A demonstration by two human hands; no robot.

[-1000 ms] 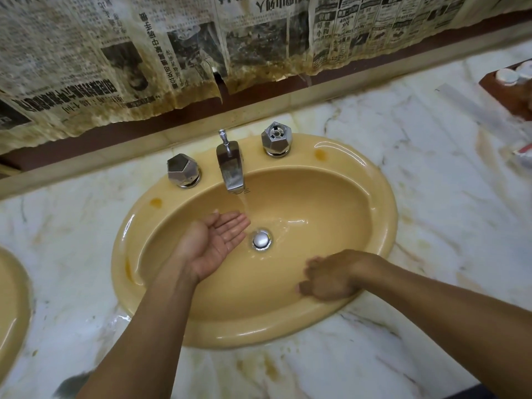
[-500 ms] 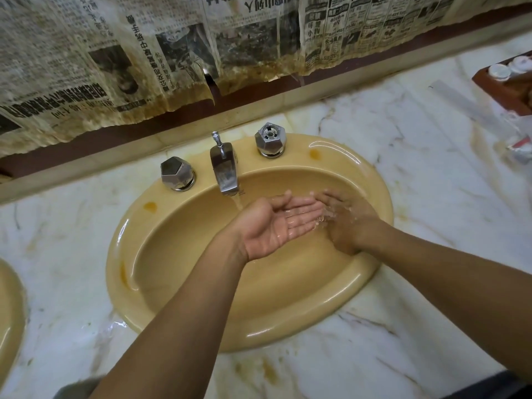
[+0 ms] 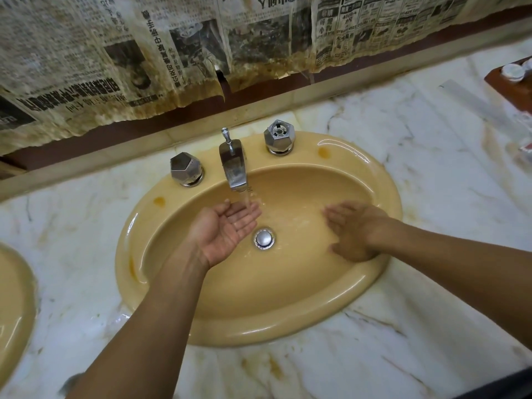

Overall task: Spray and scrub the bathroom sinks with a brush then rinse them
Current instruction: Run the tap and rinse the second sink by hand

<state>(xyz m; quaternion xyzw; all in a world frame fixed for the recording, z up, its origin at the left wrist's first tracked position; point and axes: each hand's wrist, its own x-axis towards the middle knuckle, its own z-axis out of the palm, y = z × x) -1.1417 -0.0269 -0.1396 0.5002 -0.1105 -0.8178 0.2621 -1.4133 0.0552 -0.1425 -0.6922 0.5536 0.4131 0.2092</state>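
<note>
A yellow oval sink is set in a marble counter. Water runs from the chrome faucet, which has a faceted knob on the left and another on the right. My left hand is cupped palm up under the stream, just left of the chrome drain. My right hand lies palm down on the wet right wall of the basin, fingers straight. Neither hand holds anything. No brush or spray bottle is in view.
Stained newspaper hangs on the wall behind the faucet. A second yellow sink shows at the left edge. A brown tray with white caps and small items sit at the far right of the counter.
My left hand moved back left from the basin's middle to under the stream. My right hand slid from near the left hand's fingertips down the right wall.
</note>
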